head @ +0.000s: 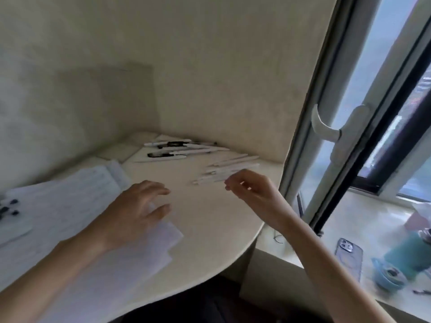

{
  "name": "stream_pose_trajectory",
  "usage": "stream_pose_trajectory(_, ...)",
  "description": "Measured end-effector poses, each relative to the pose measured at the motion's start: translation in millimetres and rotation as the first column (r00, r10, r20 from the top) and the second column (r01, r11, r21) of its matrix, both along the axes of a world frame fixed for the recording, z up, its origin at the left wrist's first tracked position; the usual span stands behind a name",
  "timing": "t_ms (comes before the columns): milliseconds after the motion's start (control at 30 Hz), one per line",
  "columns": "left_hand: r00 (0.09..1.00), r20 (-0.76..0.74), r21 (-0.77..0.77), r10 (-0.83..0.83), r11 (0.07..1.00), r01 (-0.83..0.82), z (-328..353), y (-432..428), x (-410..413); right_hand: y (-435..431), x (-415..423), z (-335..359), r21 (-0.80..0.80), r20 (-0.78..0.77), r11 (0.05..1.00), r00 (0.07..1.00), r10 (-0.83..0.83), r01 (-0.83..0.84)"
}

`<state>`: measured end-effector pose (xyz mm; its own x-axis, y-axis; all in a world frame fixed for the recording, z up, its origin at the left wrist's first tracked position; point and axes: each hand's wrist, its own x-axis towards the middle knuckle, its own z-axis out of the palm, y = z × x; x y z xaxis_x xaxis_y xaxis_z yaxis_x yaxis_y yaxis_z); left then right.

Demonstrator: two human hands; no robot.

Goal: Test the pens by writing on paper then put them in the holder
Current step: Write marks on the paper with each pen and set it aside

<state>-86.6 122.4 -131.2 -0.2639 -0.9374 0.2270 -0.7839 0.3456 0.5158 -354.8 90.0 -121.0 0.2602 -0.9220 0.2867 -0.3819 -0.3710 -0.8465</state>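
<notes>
Your right hand (251, 190), grip apart and empty, hovers just short of the pens (229, 170); they lie beyond its fingertips, long axes running left-right. Left hand (137, 206) presses the paper (70, 206).

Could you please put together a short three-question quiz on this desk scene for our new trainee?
1. True or false: the left hand rests on the white lined paper sheets.
2. Which hand is nearest the loose group of white plastic pens? A) left B) right C) neither
3. Fill in: the grey smartphone lies on the pale ____ beside the window.

Key: 1 true; 2 B, the right hand hovers beside them, fingers apart; 3 windowsill.
</notes>
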Motion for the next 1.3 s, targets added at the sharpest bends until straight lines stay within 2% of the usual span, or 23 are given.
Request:
stream_pose_trajectory(100,0.995,0.008,0.006,0.103,0.995,-0.104,0.3,9.6,33.1,-54.7,40.5,-6.2,-0.157,-0.261,0.987,0.963,-0.071,0.03)
stream_pose_trajectory(167,0.989,0.025,-0.015,0.149,0.989,-0.148,-3.7,16.8,47.8,-80.9,51.2,-11.7,-0.206,-0.368,0.977,0.921,-0.132,0.057)
stream_pose_trajectory(300,0.987,0.03,-0.013,0.16,0.987,-0.159,-19.9,24.6,64.2,-92.4,54.6,-28.9,-0.162,-0.374,0.987,0.925,-0.07,0.009)
stream_pose_trajectory(400,0.986,0.033,-0.003,0.166,0.986,-0.166,-32.7,25.5,70.6,-86.6,56.9,-42.3,-0.262,-0.427,0.961,0.904,-0.029,-0.093)
stream_pose_trajectory(533,0.983,0.063,-0.02,0.175,0.985,-0.174,-41.0,26.7,74.7,-88.3,56.8,-41.7,-0.294,-0.509,0.943,0.86,-0.02,-0.152)
stream_pose_trajectory(767,0.987,0.024,-0.067,0.159,0.985,-0.157,-31.7,27.6,77.7,-85.3,68.1,-35.2,-0.216,-0.572,0.956,0.819,0.04,-0.198)
stream_pose_trajectory(900,0.979,0.01,-0.122,0.202,0.972,-0.199,-16.3,36.1,96.9,-83.7,110.9,-24.1,-0.259,-0.526,0.937,0.848,0.068,-0.236)
stream_pose_trajectory(1000,0.962,-0.009,-0.087,0.274,0.958,-0.274,-13.9,47.3,117.7,-88.4,164.8,-19.3,-0.313,-0.515,0.909,0.853,0.08,-0.275)
stream_pose_trajectory(1133,0.931,-0.017,-0.098,0.364,0.926,-0.364,-26.6,58.9,135.3,-104.1,212.3,-36.9,-0.318,-0.619,0.901,0.785,0.038,-0.295)
stream_pose_trajectory(1233,0.93,-0.001,-0.093,0.367,0.926,-0.365,-36.5,62.2,133.9,-112.5,214.1,-50.2,-0.374,-0.58,0.901,0.814,-0.042,-0.22)
stream_pose_trajectory(1300,0.934,0.078,-0.141,0.35,0.931,-0.337,-42.1,62.3,133.1,-113.1,213.2,-51.8,-0.465,-0.529,0.863,0.844,-0.089,-0.2)
